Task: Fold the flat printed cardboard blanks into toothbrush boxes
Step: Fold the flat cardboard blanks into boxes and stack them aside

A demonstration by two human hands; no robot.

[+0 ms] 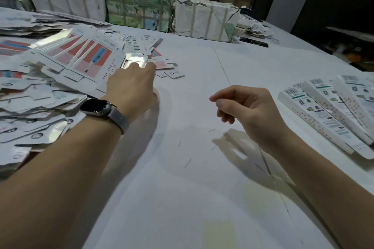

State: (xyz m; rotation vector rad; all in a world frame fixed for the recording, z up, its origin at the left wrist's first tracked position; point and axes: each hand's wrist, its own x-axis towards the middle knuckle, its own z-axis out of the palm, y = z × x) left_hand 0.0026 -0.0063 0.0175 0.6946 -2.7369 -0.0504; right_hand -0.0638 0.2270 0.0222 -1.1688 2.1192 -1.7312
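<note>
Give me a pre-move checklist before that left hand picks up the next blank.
1. Left hand at the blanks: ok, it reaches over the pile's edge.
2. Grip on a blank: cannot tell, fingertips hidden.
3. Right hand free: ok, loosely curled, holding nothing.
4. Folding space on the table: ok, bare between the arms.
5. Finished boxes clear of the work area: ok, lying at the right.

Red-and-pink printed blanks [89, 60]; white boxes [327, 111] with teal bars, orange dots; white table [192, 168]
</note>
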